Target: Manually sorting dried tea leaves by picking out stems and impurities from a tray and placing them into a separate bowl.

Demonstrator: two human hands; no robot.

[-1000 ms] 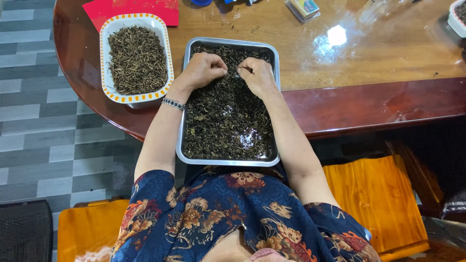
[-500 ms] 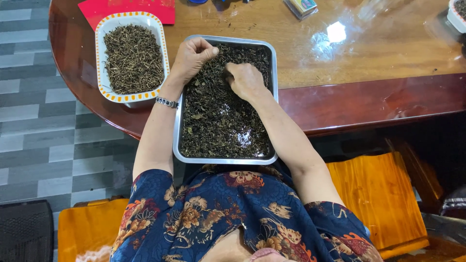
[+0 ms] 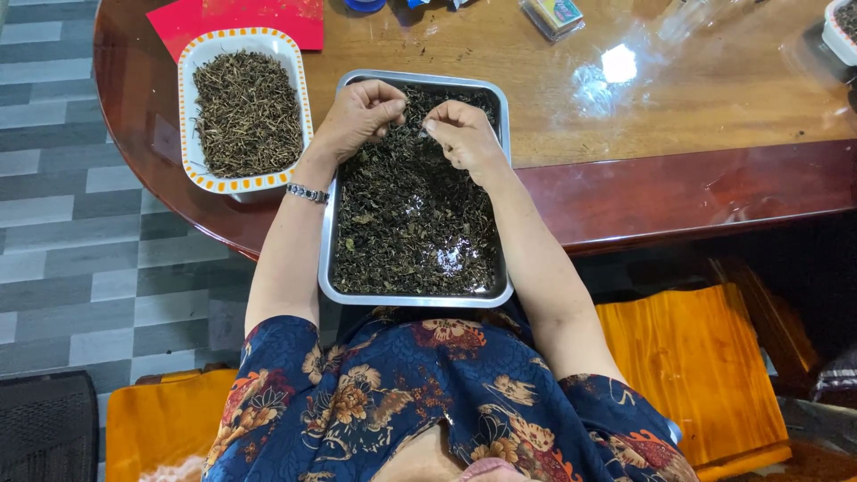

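A steel tray point(image 3: 328, 234) full of dark dried leaves point(image 3: 411, 223) rests across the table edge and my lap. Both hands hover over its far end. My left hand point(image 3: 357, 114) is curled, thumb and fingertips pinched on a bit of dried leaf. My right hand point(image 3: 461, 136) faces it a few centimetres away, its fingertips pinched on another small piece. To the left stands a white dish with an orange rim point(image 3: 187, 107), holding thin brownish dried stems point(image 3: 245, 112). A metal bracelet point(image 3: 308, 193) is on my left wrist.
The glossy round wooden table point(image 3: 678, 116) carries a red paper point(image 3: 241, 18), a small clear box point(image 3: 555, 14) and a white container point(image 3: 843, 29) at the far right. Orange wooden stools point(image 3: 705, 375) flank me. The floor is grey tile point(image 3: 80, 259).
My left hand went toward the tray's far left corner, then came back to the middle. My right hand lifted off the leaves and now meets it, fingers pinched.
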